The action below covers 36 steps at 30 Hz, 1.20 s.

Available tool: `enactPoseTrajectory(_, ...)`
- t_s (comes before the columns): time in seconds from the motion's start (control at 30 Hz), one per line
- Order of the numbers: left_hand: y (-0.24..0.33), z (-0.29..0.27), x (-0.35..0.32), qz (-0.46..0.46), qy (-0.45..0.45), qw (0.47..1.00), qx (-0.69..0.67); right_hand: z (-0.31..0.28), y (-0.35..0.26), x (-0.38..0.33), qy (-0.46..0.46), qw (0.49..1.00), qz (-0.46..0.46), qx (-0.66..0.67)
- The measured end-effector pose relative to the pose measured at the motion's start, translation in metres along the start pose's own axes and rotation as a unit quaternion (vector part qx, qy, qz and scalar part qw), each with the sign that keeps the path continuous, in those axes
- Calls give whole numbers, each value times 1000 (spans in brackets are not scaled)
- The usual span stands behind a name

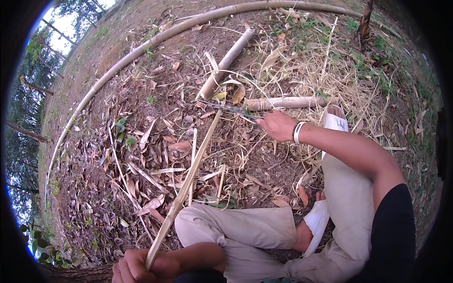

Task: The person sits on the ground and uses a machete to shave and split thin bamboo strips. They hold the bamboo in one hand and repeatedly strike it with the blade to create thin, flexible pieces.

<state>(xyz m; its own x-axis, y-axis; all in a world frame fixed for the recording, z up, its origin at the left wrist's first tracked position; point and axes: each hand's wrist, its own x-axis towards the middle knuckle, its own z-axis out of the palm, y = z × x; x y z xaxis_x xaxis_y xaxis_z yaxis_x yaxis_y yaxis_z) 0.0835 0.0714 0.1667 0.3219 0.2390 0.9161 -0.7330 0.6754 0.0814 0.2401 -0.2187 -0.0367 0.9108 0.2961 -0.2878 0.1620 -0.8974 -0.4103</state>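
Bamboo, in the form of a long, thin, pale yellow split strip [188, 177], is held slanting across the middle of the view, from the lower left up toward the centre. Its lower end is gripped by the left hand [141, 266], whose fingers are curled tight around it at the bottom edge of the picture, just beside the bent left knee in beige trousers [236, 228]. Its upper end is met by a slim dark metal blade [231, 110], which is laid across the tip and is grasped at its handle end by the right hand [278, 125], closed in a fist around it. A white band [297, 132] is worn on the right wrist, and a black sleeve [391, 231] is seen on the upper arm. White sandals [336, 121] are worn on both feet, the right leg being stretched forward and the left folded under. Just beyond the blade, a short, thick, pale bamboo section [288, 102] is laid flat on the ground, and another cut bamboo section [226, 63] is set at an angle behind it. A very long, pale bamboo pole [141, 49] is seen curving around the far side. The bare earth [141, 94] is strewn with dry brown leaves [155, 155] and pale straw-like shavings [302, 70].
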Motion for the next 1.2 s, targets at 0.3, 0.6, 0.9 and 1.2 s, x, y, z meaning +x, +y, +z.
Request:
enactPoseTrajectory(0.3, 2, -12, -1, 221, 182, 892, 350, -12, 1, -4, 6, 987, 97, 127)
enactPoseTrajectory(0.6, -21, 3, -5, 301, 283, 772, 483, -76, -123, -128, -23, 961, -202, 187)
enactPoseTrajectory(0.9, -17, 12, -19, 210, 168, 896, 352, -64, -134, -163, 5, 945, -309, 105)
enactPoseTrajectory(1.2, -31, 30, -37, 191, 89, 913, 349, -48, -126, -155, 3, 952, -280, 122)
